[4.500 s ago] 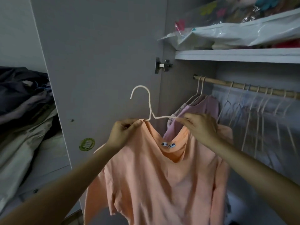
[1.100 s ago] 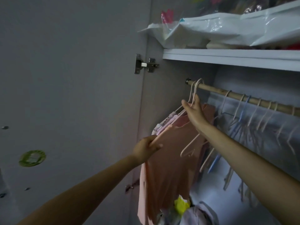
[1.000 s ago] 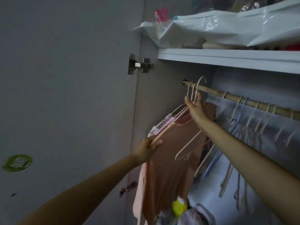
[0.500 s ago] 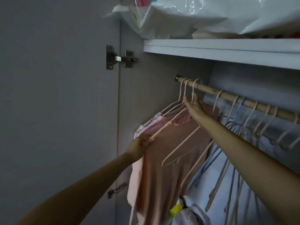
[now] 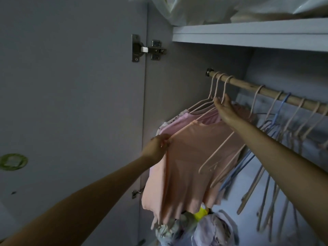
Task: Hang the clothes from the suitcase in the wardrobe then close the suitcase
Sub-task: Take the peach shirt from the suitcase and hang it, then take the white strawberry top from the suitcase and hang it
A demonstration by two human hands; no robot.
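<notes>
Your left hand point(image 5: 158, 146) pinches the peach T-shirt point(image 5: 191, 157) at its shoulder. Your right hand point(image 5: 224, 110), fingers loosely extended, touches its hanger point(image 5: 224, 89), hooked on the wooden rail point(image 5: 266, 91).

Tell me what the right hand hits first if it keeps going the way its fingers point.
Probably the hanger hooks, then the wooden rail they hang on; the right hand points up at them. Depth is hard to judge.

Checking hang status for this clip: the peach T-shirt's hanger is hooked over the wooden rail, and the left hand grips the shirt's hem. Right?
Not quite. In the head view the left hand grips the peach T-shirt at its shoulder, not its hem. The hanger is hooked over the wooden rail.
</notes>
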